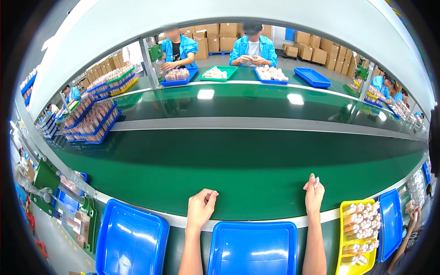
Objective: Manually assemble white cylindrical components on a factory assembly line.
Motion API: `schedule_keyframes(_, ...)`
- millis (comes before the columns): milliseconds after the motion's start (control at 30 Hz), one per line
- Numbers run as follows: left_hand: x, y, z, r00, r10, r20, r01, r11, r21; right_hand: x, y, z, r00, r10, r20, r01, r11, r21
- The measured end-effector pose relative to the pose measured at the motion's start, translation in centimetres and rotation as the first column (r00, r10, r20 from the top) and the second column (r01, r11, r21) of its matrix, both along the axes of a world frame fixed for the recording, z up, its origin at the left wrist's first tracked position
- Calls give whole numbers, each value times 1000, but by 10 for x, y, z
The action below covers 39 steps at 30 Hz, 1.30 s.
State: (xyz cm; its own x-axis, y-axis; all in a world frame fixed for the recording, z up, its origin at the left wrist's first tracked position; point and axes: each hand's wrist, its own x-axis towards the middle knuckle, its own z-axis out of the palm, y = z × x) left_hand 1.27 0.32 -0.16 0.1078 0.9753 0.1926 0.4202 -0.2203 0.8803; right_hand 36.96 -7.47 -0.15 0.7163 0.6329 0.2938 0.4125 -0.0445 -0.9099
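My left hand (201, 208) is over the near edge of the green conveyor belt (256, 183), its fingers curled in and the thumb against them. Whatever they may hold is hidden. My right hand (314, 197), farther right over the belt, is closed around a small whitish piece (316, 183) that sticks out by the fingertips; its kind is too small to tell. Between my forearms, at the lower edge, lies a bare blue tray (253, 252). To the right of my right forearm stands a yellow tray (341, 256) holding rows of small pale bottles with whitish tops (361, 222).
Another blue tray (130, 243) lies left of my left forearm. Beyond the yellow one is a further blue tray (390, 224), near another person's arm (411, 224). Stacked filled trays (94, 121) stand far left. Across the belt, two people in blue jackets (270, 46) work at trays.
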Motion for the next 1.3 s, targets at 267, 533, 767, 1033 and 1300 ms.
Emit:
schedule_keyframes(267, -1, -2, 8, 988, 104, 118, -108, 994, 32, -5, -3, 2, 995, 70, -69, -69, 998, 5)
schedule_keyframes(533, -3, -4, 14, 975, 162, 152, -156, 987, -48, -23, -6, 11, 974, 194, -114, -197, 980, -20)
schedule_keyframes(767, -4, -1, 7, 975, 156, 159, -152, 988, -37, -22, -7, 8, 970, 232, -67, -235, 972, -32)
schedule_keyframes(1033, -6, -1, 5, 942, 156, 298, -198, 973, 116, -19, -3, 3, 974, 224, 13, -223, 972, -70)
schedule_keyframes(1300, -12, 1, -2, 948, 83, 308, -96, 995, 25, -23, -2, 8, 979, 200, 40, -195, 975, -110)
